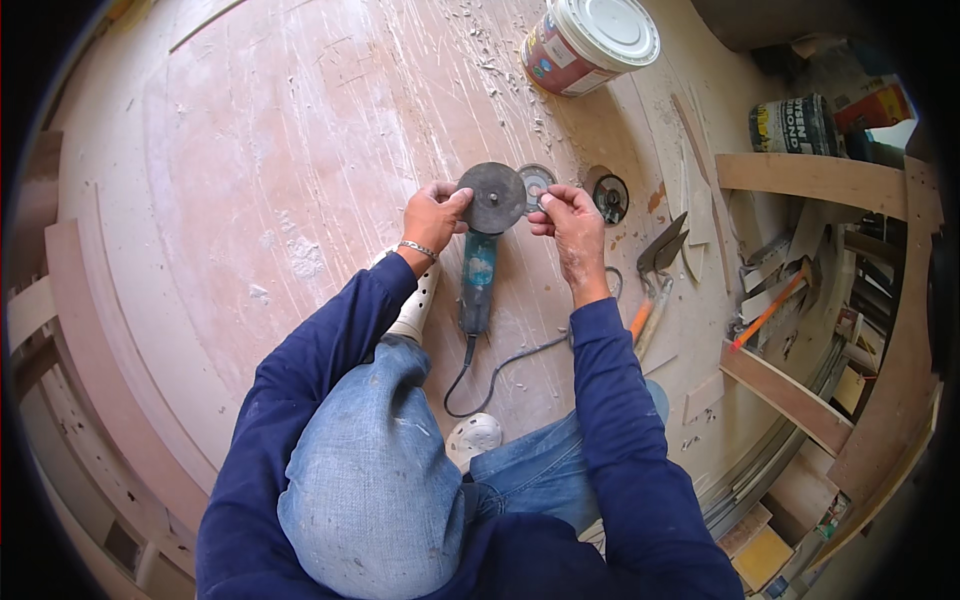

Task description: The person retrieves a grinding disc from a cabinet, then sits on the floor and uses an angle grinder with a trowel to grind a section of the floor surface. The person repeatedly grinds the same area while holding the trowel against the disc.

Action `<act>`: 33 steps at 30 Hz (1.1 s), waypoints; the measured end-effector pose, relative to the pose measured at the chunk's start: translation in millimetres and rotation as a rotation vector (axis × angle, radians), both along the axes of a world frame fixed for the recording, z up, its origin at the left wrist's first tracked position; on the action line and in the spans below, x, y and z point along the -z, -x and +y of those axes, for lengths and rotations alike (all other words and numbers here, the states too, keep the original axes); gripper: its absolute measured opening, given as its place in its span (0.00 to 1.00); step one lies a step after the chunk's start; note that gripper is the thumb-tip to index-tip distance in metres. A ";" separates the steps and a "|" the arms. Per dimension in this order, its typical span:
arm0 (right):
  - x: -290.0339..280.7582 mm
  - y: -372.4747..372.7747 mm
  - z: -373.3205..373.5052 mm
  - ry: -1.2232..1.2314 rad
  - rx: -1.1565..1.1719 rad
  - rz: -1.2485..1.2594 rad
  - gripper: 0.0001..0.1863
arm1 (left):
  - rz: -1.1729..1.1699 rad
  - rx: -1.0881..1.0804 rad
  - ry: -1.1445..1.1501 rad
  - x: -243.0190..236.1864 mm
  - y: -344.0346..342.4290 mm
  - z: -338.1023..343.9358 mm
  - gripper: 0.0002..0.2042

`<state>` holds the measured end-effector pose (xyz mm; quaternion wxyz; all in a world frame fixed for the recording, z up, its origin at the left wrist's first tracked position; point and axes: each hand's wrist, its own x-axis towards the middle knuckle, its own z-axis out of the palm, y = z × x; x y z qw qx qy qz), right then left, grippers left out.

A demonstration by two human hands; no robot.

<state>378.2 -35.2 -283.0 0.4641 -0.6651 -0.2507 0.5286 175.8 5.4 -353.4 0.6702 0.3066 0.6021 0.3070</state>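
A teal and black angle grinder [480,270] lies on the floor in front of me, its cord end toward me. A dark round disc [492,190] covers its head, with a small spindle showing at the centre. My left hand [438,215] grips this disc by its left edge, thumb on top. My right hand [568,222] is just right of the disc, thumb and fingertips pinched together; whatever is between them is too small to name. Behind those fingertips lies a grey disc [536,178]. A black disc [610,198] rests farther right.
Tin snips [662,245] and an orange-handled tool [641,318] lie right of my right forearm. The grinder's cord [510,360] loops toward my shoe. A lidded bucket [590,45] stands ahead. Wooden framing [815,180], a hammer [772,303] and offcuts are at the right; debris dots the floor.
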 end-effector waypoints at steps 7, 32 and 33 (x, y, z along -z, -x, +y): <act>-0.6 4.2 13.9 0.041 -0.087 0.086 0.13 | 0.052 0.006 -0.021 2.4 -3.2 0.3 0.16; 22.4 18.7 28.1 -0.505 -0.774 -0.969 0.17 | 0.491 0.451 -0.378 23.6 7.9 -35.9 0.36; 22.5 18.0 29.6 -0.506 -0.788 -0.979 0.17 | 0.495 0.444 -0.388 24.4 7.8 -36.4 0.36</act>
